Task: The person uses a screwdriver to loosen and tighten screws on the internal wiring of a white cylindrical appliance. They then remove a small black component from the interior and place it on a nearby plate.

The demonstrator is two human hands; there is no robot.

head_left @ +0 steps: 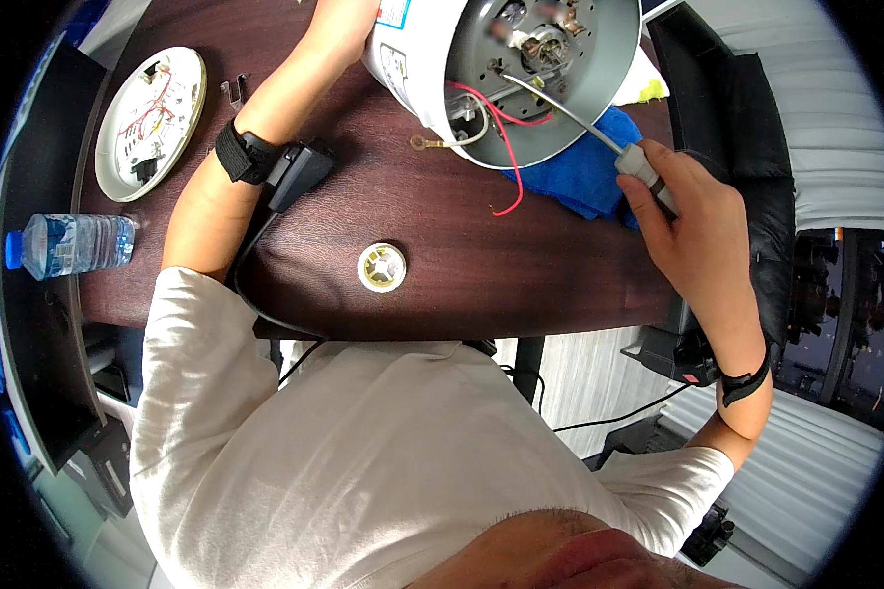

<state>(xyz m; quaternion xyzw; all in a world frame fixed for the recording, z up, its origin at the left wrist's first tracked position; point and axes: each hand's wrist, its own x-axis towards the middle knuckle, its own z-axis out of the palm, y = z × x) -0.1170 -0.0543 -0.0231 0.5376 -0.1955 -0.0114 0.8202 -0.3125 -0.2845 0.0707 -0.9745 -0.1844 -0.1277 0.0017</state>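
Note:
A white cylindrical appliance [408,59] lies tilted at the top of the table, its open grey end showing screws, metal fittings and loose red and white wires [511,157], one with a ring terminal. Against its left side is my left hand [349,20], its fingers out of sight at the top edge. My right hand [692,216] is closed on the grey handle of a screwdriver [638,172], whose long shaft reaches into the open end, its tip near the fittings. A folded blue cloth [580,187] lies under the appliance’s right side.
The dark wooden table [491,294] holds an oval plate-like cover with wiring [172,118], a small clear clip [234,90], a round white plastic piece [381,267] and a water bottle [74,243]. Black cabled devices are strapped to both wrists. A black padded seat [756,128] stands right.

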